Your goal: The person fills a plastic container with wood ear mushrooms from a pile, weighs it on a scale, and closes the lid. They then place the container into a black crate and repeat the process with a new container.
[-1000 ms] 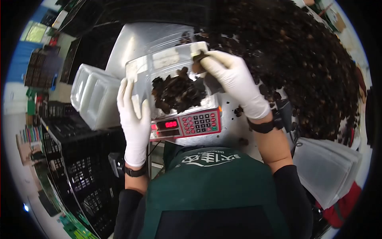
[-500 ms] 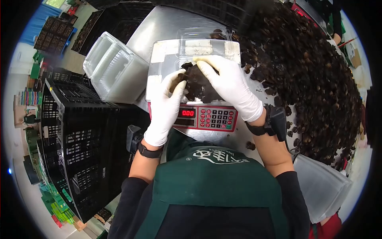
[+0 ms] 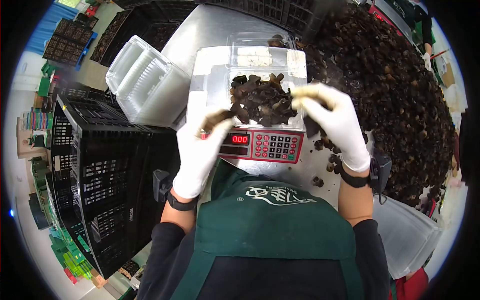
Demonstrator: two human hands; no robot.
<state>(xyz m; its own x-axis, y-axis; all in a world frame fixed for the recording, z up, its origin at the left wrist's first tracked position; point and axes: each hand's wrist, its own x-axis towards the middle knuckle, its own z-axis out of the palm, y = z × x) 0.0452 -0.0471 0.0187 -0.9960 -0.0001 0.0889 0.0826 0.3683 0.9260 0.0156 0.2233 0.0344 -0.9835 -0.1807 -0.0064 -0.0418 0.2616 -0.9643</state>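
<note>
A heap of dark wood ear mushrooms (image 3: 262, 100) lies in a clear plastic tray (image 3: 285, 125) on the scale's platform (image 3: 200, 85). Beside the heap's lower left edge is my left hand (image 3: 197, 150), white-gloved, its thumb and fingers curved and apart. My right hand (image 3: 332, 117), gloved too, is at the tray's right side, fingertips at the edge of the heap and thumb apart from them. Below the platform, the red scale panel (image 3: 272, 145) shows 0.00 on its display, partly covered by my left hand.
A stack of clear trays (image 3: 150, 85) stands left of the scale, above black crates (image 3: 110, 185). Loose mushrooms (image 3: 395, 100) cover the table's right side. More clear trays (image 3: 405, 235) are at lower right. A co-worker's hand (image 3: 426, 60) shows at far upper right.
Both hands have moved apart from over the mushrooms, left hand down and left, right hand to the right. The heap in the tray is now uncovered and more spread out.
</note>
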